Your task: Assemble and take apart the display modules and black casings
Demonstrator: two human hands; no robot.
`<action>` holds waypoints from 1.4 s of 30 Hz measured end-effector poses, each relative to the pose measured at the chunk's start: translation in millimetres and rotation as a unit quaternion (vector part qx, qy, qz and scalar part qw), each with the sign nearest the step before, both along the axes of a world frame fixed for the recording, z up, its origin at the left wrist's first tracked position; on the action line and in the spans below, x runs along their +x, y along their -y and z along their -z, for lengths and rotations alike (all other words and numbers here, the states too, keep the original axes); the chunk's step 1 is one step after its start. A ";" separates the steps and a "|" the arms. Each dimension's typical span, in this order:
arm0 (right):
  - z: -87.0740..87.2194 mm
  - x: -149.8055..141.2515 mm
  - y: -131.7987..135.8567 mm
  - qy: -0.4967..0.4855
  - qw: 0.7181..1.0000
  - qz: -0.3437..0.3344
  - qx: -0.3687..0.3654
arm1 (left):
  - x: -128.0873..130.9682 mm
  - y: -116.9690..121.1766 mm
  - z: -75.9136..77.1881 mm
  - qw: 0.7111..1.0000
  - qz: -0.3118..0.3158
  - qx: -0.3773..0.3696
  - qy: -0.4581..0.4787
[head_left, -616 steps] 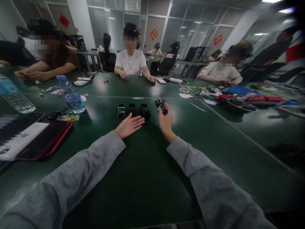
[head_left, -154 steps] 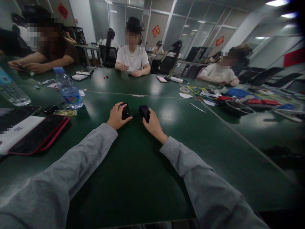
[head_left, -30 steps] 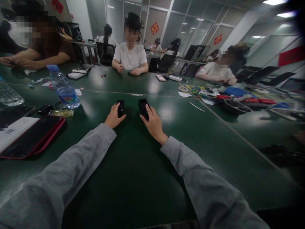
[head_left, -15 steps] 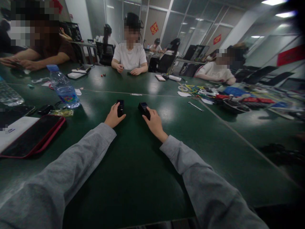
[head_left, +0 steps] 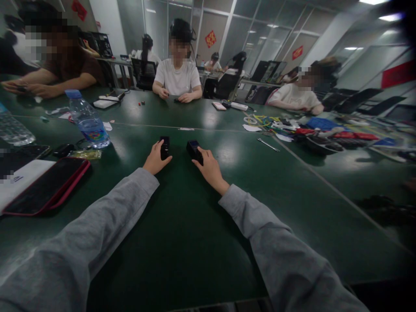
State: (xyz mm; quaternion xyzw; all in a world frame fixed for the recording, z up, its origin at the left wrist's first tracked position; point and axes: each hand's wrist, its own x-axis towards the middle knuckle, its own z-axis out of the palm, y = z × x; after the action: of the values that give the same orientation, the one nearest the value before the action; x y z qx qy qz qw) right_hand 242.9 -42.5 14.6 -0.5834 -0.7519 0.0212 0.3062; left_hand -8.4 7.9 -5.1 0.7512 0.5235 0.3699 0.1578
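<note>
Two small black box-shaped devices stand close together on the dark green table [head_left: 169, 225], a gap between them. My left hand [head_left: 155, 158] is at the left black device [head_left: 165, 147], its fingers curled against the left side and its thumb in front. My right hand [head_left: 209, 165] grips the right black device [head_left: 193, 150] from the right, thumb at the near side and fingers over the top edge. This device is turned askew and shows a flat dark face. Parts of both devices are hidden by my fingers.
On the left are a water bottle [head_left: 89, 123], a phone in a red case [head_left: 48, 186] and a yellowish packet [head_left: 86, 154]. Toward the right lie a wrench [head_left: 268, 145] and a heap of cables [head_left: 266, 122]. A person in a white shirt [head_left: 178, 80] sits opposite.
My right hand has shifted slightly left with the right black device, narrowing the gap between the two devices. The left hand and its device stay put.
</note>
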 end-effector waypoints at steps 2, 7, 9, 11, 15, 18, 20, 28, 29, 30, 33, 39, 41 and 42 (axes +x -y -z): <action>0.1 -0.5 0.6 0.004 1.000 0.004 -0.002 | -0.1 -0.3 0.2 1.000 0.002 0.004 -0.001; 0.4 -1.8 2.0 0.020 1.000 0.005 -0.002 | -0.5 -2.0 2.7 1.000 0.003 0.017 -0.003; 0.4 -2.3 2.3 0.027 1.000 0.007 -0.004 | -0.4 -2.7 3.9 1.000 0.001 0.022 -0.006; 0.5 -2.7 2.2 0.031 0.999 0.007 -0.005 | -0.3 -3.1 4.8 1.000 0.001 0.023 -0.010; 1.3 -2.5 1.8 0.032 0.999 -0.002 0.001 | 0.2 -2.8 4.9 1.000 0.001 0.020 -0.017; 1.6 -2.4 1.7 0.032 0.999 -0.009 0.001 | 0.4 -1.9 3.5 1.000 0.001 0.020 -0.019; 1.1 -2.5 2.0 0.033 0.999 -0.009 -0.001 | 0.3 -1.5 2.5 1.000 0.000 0.014 -0.022; -0.6 -2.7 3.5 0.026 1.000 -0.011 -0.007 | -1.3 -3.7 4.2 1.000 0.004 0.016 -0.021; -0.8 -2.5 3.7 0.022 1.000 -0.011 -0.003 | -1.3 -3.7 4.2 1.000 0.005 0.015 -0.020; -1.1 -2.4 3.9 0.019 1.000 -0.011 0.003 | -1.2 -3.5 4.0 1.000 0.004 0.012 -0.020; -2.4 -2.5 4.6 0.017 1.000 -0.011 0.009 | -0.6 -2.5 2.4 1.000 0.000 -0.001 -0.023; -2.5 -4.1 4.4 0.043 0.999 -0.004 -0.014 | 0.1 -2.1 1.5 1.000 0.002 0.004 -0.015; -2.0 -4.4 4.2 0.051 0.999 0.002 -0.013 | 0.1 -2.0 1.5 1.000 0.001 0.000 -0.017; -2.0 -4.5 4.2 0.053 0.999 0.002 -0.011 | 0.1 -1.8 1.2 1.000 0.001 -0.003 -0.018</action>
State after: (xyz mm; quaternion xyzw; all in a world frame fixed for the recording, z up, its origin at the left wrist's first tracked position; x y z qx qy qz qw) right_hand 238.5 -46.7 16.6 -0.5885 -0.7658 -0.0019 0.2591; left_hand -8.4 9.7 -6.3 0.7579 0.5263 0.3546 0.1509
